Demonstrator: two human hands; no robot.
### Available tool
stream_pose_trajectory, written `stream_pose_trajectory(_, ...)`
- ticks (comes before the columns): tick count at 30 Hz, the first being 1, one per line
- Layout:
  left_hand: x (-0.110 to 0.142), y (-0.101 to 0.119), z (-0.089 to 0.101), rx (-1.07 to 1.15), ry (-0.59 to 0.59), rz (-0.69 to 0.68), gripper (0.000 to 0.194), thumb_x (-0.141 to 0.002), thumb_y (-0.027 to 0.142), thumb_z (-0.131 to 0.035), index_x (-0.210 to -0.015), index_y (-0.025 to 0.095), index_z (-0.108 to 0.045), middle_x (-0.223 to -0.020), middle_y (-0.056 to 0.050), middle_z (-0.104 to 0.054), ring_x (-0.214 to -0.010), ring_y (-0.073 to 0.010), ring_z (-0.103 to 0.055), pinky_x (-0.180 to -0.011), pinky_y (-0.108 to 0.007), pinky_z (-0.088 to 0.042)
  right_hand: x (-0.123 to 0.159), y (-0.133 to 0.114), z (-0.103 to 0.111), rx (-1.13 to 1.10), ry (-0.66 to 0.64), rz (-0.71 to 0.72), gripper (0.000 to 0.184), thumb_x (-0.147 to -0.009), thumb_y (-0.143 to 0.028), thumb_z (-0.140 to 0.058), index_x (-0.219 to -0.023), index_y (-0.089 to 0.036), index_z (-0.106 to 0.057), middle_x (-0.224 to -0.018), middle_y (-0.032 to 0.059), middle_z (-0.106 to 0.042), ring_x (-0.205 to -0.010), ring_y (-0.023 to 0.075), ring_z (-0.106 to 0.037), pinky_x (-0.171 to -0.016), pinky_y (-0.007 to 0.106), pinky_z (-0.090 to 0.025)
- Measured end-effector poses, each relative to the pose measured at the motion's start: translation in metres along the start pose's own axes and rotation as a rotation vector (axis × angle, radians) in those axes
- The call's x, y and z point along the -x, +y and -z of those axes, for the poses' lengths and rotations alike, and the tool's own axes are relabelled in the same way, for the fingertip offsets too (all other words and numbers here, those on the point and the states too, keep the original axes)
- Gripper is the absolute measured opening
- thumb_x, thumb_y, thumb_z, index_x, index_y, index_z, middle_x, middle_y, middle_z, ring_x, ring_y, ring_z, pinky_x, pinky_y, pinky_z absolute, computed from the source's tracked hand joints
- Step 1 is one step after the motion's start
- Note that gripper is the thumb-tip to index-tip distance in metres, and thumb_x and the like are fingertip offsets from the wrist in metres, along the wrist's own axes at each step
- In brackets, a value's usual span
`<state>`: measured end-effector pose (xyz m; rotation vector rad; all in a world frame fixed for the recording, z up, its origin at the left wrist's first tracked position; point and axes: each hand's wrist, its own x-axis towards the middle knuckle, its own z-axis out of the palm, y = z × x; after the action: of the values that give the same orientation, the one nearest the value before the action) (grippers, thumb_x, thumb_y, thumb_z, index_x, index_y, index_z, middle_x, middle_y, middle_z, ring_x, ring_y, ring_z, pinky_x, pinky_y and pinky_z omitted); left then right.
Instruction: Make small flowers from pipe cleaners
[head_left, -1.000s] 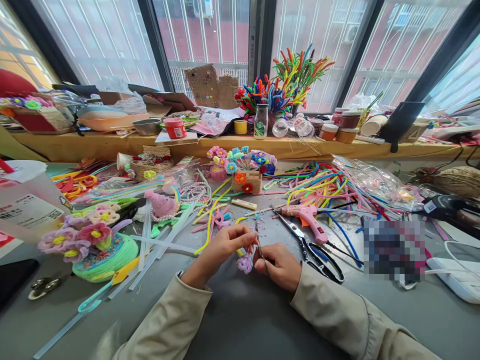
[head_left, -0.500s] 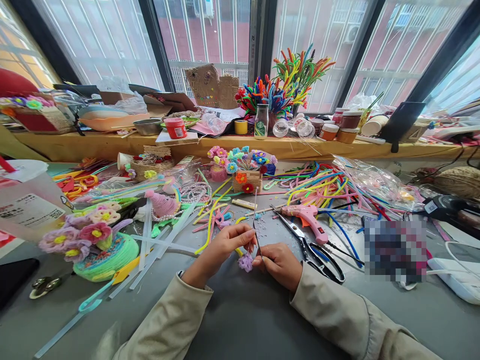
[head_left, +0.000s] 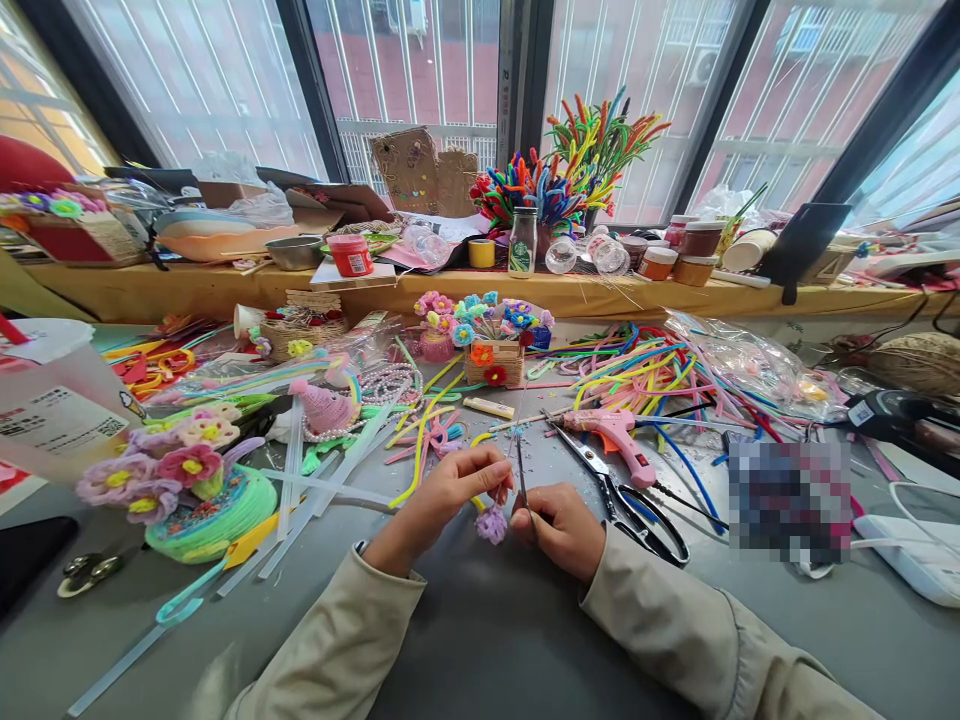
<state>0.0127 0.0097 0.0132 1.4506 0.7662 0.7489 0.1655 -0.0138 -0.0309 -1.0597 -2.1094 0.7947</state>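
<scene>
My left hand [head_left: 471,482] is closed, its thumb and fingertips pinched on the stem of a small fuzzy purple flower [head_left: 492,524]. The flower hangs below the fingers, a bit of yellow showing above its petals. A thin wire rises from the pinch. Closed beside it, my right hand [head_left: 559,525] grips a thin dark-bladed tool [head_left: 522,470] that points up and away; its handle is hidden in the fingers. Large black-handled scissors [head_left: 611,490] lie open to the right, near a pink glue gun [head_left: 611,435]. Small coloured fluff bits lie beyond my hands.
Pipe cleaners [head_left: 645,370] are heaped at the back right. A basket of fuzzy flowers [head_left: 495,360] stands at back centre. Clear glue sticks [head_left: 322,495], a green round piece with flowers [head_left: 214,515] and a plastic cup [head_left: 56,400] are left. A white power strip [head_left: 915,560] lies right.
The tool's blade in my right hand has shifted slightly right and stands more upright, apart from the wire. My left hand and the purple flower have hardly moved.
</scene>
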Motion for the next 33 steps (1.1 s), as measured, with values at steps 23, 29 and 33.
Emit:
stream_pose_trajectory(23,0.0033,0.0049,-0.0026,-0.032,-0.086,-0.01,0.022,-0.073,0.027,-0.048,-0.059,0.012,-0.056,-0.06,-0.001,-0.05,-0.06,-0.0101,-0.045,-0.061,-0.022,-0.036,0.001,-0.0007,0.0027,0.01,-0.001,0.032,0.055,-0.075,-0.059,-0.022,-0.046,-0.015,-0.037,-0.044,-0.0041,-0.029,-0.043,0.006,-0.027,-0.043,0.02,-0.023)
stream_pose_trajectory(29,0.0017,0.0017,-0.0018,-0.01,-0.005,-0.001,0.02,-0.072,0.028,-0.049,-0.059,0.013,-0.049,-0.058,0.001,-0.047,-0.057,-0.009,-0.043,-0.059,-0.021,-0.035,0.0011,0.0004,0.0014,0.014,-0.048,0.02,0.054,-0.075,-0.058,-0.025,-0.046,-0.014,-0.039,-0.043,-0.0042,-0.03,-0.042,0.0057,-0.028,-0.041,0.019,-0.022)
stream_pose_trajectory(33,0.0018,0.0016,-0.0016,-0.002,-0.008,-0.004,0.02,-0.072,0.028,-0.049,-0.059,0.013,-0.049,-0.058,0.001,-0.046,-0.058,-0.0092,-0.043,-0.059,-0.021,-0.035,0.0023,-0.0004,0.0014,0.025,-0.055,0.035,0.056,-0.075,-0.058,-0.021,-0.046,-0.014,-0.04,-0.043,-0.004,-0.031,-0.041,0.0056,-0.027,-0.041,0.019,-0.022)
